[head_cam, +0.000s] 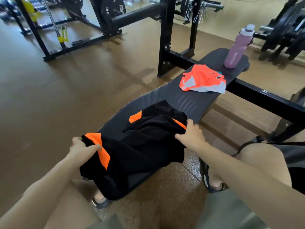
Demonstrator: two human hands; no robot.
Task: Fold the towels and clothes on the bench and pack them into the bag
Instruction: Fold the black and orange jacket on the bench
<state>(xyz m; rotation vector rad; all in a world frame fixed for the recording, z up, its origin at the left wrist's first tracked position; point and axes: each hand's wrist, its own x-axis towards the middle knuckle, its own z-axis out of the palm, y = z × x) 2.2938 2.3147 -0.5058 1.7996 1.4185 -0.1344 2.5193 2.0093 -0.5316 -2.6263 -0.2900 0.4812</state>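
A black garment with orange panels [140,146] lies crumpled across the near end of the black padded bench [186,100]. My left hand [80,148] grips its left edge at an orange panel. On the right, my right hand [191,134] pinches the garment's other edge next to an orange stripe. Part of the cloth hangs over the bench's near end. Farther along the bench lies a folded orange and grey garment [203,79]. A dark bag strap [264,143] shows at the right by my knee; the bag itself is mostly out of view.
A pink water bottle [237,48] stands upright at the bench's far end. Black rack uprights [166,35] and a frame bar [264,96] flank the bench. Weight plates [287,28] sit at the far right. Brown floor spreads to the left. My sandalled feet rest beside the bench.
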